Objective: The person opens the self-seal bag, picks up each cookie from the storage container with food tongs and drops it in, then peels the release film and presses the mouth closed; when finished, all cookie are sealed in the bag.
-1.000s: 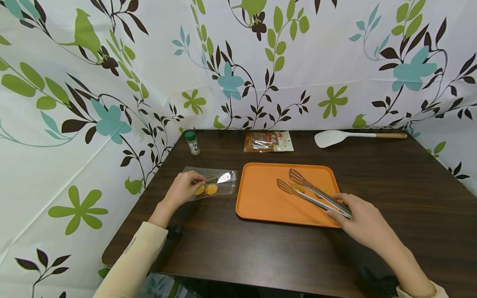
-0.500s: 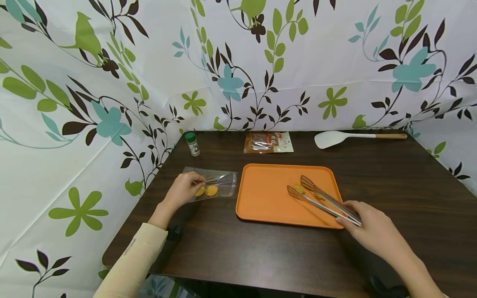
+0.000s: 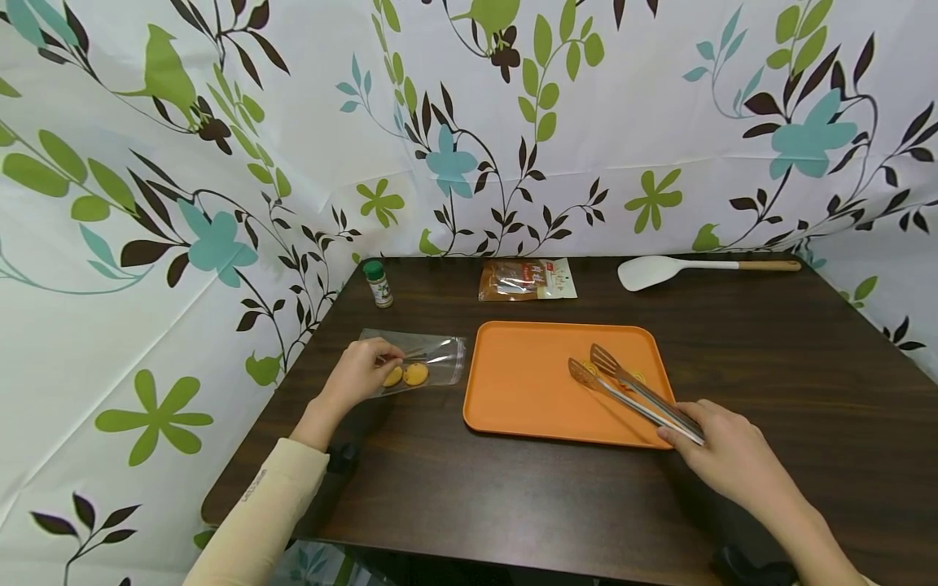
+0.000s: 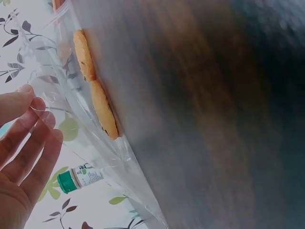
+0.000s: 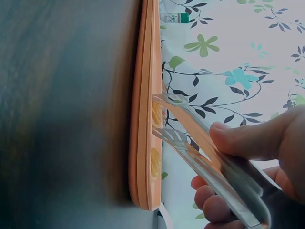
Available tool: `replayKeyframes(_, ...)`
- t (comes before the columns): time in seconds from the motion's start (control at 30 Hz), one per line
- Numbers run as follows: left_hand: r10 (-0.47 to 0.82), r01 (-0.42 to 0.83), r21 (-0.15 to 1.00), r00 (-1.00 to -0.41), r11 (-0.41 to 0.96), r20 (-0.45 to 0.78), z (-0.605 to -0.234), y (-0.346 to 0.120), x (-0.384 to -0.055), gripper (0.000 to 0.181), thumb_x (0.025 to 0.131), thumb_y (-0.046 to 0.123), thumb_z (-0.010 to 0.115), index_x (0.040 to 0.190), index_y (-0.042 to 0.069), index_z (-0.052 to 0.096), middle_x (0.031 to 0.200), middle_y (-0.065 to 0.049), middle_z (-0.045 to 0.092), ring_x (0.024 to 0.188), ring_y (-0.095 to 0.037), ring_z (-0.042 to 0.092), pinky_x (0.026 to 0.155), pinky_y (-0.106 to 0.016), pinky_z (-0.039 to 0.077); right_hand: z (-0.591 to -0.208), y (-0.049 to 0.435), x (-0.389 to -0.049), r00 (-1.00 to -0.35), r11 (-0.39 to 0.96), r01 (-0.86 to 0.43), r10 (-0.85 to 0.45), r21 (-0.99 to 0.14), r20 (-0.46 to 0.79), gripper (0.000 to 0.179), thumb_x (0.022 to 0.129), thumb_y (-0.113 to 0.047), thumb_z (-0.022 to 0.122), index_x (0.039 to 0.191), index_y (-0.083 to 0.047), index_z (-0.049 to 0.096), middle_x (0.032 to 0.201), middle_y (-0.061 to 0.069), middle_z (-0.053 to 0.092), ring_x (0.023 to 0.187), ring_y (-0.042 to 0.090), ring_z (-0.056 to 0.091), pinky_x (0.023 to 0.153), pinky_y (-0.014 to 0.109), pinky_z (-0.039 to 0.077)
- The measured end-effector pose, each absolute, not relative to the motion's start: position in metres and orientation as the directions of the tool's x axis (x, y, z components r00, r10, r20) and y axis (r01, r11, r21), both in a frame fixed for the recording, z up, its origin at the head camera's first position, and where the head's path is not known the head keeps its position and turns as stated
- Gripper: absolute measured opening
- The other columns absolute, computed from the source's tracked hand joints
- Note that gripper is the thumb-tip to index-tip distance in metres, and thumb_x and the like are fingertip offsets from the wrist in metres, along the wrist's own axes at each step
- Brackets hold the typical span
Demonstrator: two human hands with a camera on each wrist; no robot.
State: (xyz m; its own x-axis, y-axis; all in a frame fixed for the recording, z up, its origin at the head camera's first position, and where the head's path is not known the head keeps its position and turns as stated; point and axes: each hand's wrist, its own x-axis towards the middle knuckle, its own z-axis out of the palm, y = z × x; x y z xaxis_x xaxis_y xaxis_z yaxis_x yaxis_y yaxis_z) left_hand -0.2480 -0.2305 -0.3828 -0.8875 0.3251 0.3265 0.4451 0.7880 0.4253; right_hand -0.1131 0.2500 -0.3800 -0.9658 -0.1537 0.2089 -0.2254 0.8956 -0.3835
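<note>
My left hand [image 3: 362, 370] pinches the upper film of a clear plastic bag [image 3: 445, 356] between thumb and fingertips. Two round yellow crackers [image 3: 416, 374] lie flat in the bag, seen edge-on as browned crackers [image 4: 102, 107] in the left wrist view. Over the right part of an orange tray [image 3: 513, 391], my right hand [image 3: 733, 448] grips metal tongs [image 3: 648, 400] with their slotted ends apart. The tong ends are down by a few yellow, ridged pieces [image 5: 155, 162] on the tray. Whether the tongs touch a piece, I cannot tell.
A green-capped shaker bottle [image 3: 378, 285] stands at the back left. Behind the tray lies a sealed brown food packet [image 3: 523, 279]. To its right is a white spatula [image 3: 652, 271] with a wooden handle. Patterned cloth [image 3: 513, 187] hangs behind the dark table [image 3: 440, 488].
My right hand has shifted right and slightly nearer with the tongs, mostly in the first half second. The tong ends now stand closer to the yellow pieces. My left hand keeps its place.
</note>
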Motion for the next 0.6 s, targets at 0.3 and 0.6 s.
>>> replayKeyframes(0.3,0.326,0.451,0.411,-0.883,0.792,0.338,-0.3827,-0.2306,-0.2483,0.008,0.088,0.005,0.071,0.093,0.002,0.076,0.09,-0.008,0.072,0.081,-0.024,0.069,0.074,-0.041,0.058,-0.3791,0.2507,-0.1122,-0.963,0.887,-0.217,-0.126,-0.407,0.238,0.051,0.088,-0.034,0.072,0.117,0.007,0.064,0.099,0.016,0.069,0.079,0.029,0.065,0.063,0.049,0.05)
replayKeyframes(0.6,0.325,0.436,0.418,-0.893,0.797,0.312,-0.3813,-0.23,-0.2491,0.01,0.089,0.007,0.07,0.096,0.001,0.076,0.093,-0.01,0.072,0.084,-0.025,0.069,0.076,-0.042,0.058,-0.377,0.2445,-0.113,-0.958,0.873,-0.232,-0.128,-0.429,0.257,0.05,0.09,-0.035,0.07,0.119,0.006,0.064,0.104,0.018,0.068,0.084,0.032,0.065,0.066,0.05,0.05)
